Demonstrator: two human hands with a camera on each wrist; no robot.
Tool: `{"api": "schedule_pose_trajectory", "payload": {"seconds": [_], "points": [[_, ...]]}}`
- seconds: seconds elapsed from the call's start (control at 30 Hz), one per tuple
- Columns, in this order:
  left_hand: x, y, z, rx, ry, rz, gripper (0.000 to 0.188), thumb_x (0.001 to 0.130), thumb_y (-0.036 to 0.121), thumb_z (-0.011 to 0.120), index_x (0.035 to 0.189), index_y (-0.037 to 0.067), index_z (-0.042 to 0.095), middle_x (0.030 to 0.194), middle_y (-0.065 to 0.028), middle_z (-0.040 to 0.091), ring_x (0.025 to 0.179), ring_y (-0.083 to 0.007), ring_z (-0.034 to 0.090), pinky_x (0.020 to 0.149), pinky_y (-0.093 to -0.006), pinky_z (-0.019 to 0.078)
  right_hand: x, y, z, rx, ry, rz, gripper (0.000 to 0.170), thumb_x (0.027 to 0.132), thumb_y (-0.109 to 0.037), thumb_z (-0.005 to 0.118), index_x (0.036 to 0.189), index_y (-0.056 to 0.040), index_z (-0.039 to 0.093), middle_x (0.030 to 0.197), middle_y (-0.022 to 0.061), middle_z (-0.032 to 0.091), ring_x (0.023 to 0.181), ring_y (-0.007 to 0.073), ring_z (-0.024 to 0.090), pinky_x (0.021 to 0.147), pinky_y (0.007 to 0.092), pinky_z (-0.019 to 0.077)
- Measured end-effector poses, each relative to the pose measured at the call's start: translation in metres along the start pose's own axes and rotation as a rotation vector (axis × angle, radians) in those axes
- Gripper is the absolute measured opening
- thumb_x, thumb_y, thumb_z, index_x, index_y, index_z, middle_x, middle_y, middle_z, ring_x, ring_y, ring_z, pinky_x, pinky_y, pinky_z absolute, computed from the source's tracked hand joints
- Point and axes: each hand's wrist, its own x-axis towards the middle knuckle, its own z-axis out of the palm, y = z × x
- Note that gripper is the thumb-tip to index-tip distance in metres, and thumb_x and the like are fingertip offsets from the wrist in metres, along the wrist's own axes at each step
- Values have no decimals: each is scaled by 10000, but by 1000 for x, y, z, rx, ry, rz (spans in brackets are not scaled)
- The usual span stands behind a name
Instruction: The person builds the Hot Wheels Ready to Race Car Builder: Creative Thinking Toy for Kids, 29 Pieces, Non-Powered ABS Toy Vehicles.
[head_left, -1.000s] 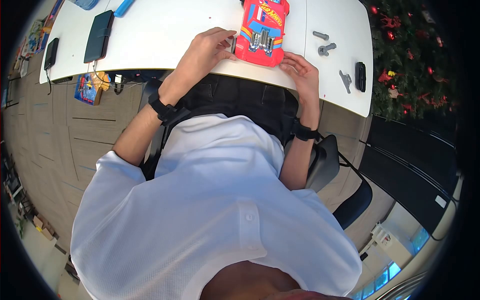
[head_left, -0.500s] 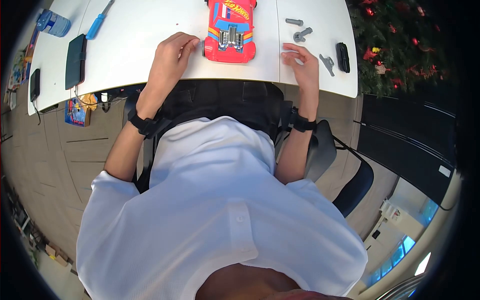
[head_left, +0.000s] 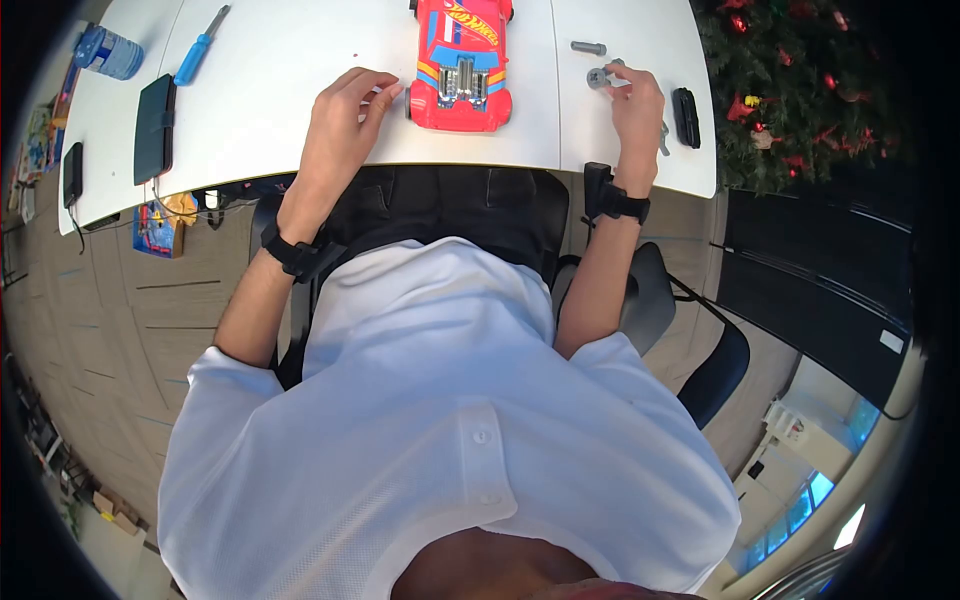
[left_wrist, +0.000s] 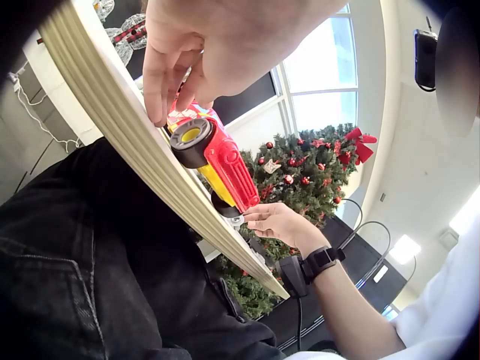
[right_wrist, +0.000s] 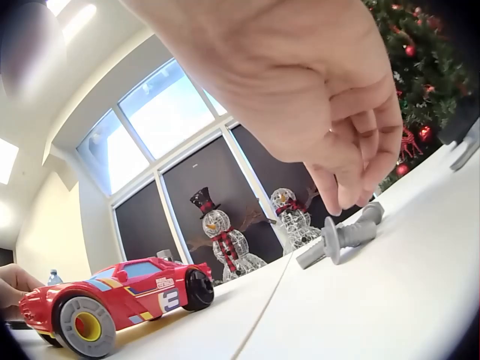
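Observation:
A red toy car (head_left: pixel 460 70) with Hot Wheels lettering stands on the white table. My left hand (head_left: pixel 345 115) rests beside its near left wheel, fingers loosely bent and holding nothing. In the left wrist view those fingers (left_wrist: pixel 155 97) hang at the table edge by the car's wheel. Off to the right, my right hand (head_left: pixel 637 105) reaches over a grey plastic bolt (head_left: pixel 598 77) with a wide round flange. In the right wrist view its bent fingertips (right_wrist: pixel 349 196) are right above the flanged bolt (right_wrist: pixel 356 235). Another grey bolt (head_left: pixel 588 46) lies just beyond.
A flat grey piece (head_left: pixel 664 140), partly hidden by my right hand, lies near a black case (head_left: pixel 686 117). On the left are a blue screwdriver (head_left: pixel 193 58), a dark phone wallet (head_left: pixel 154 130), a black device (head_left: pixel 72 174) and a bottle (head_left: pixel 108 52). A decorated tree (head_left: pixel 790 90) stands at right.
Both hands have left the car's sides. My right hand has moved right to the grey flanged bolt; my left hand has drawn slightly left of the car. The head view has shifted.

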Motion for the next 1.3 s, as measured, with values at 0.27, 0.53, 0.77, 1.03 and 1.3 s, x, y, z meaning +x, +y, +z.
{"api": "schedule_pose_trajectory", "payload": {"seconds": [0.27,0.53,0.77,1.03,1.3], "points": [[0,-1,2,-7,-6,20,202,986,127,643,1102,-29,696,1036,-129,711,852,-212,727,752,-333,593,43,31,-8,-116,-11,-150,376,796,44,724,1086,-188,784,1065,140,651,886,291,690,772,393,562],[1,-6,3,-20,-15,-2,208,986,126,643,1109,-34,692,1037,-134,711,850,-205,731,738,-326,593,53,34,-1,-38,-157,-57,297,778,-60,809,1044,-190,795,1074,125,687,903,255,715,784,394,571],[0,-7,2,-36,-20,-11,229,983,138,651,1129,-35,686,1032,-135,712,858,-206,734,729,-325,596,46,43,-7,-71,-120,55,251,795,-80,802,1039,-137,789,979,139,737,868,243,724,769,358,564],[0,-6,5,-8,-27,25,253,991,140,638,1183,-20,677,1059,-146,734,881,-213,740,741,-327,598,-18,-24,-29,388,-143,-102,254,813,-6,787,1055,-83,773,938,70,739,783,141,680,679,253,525],[-1,-8,5,-48,-49,29,265,999,147,624,1206,-7,679,1032,-124,743,880,-203,733,719,-303,563,-68,-78,12,615,-375,146,274,852,4,761,1124,-27,749,1050,81,740,935,139,685,793,261,564]]}}
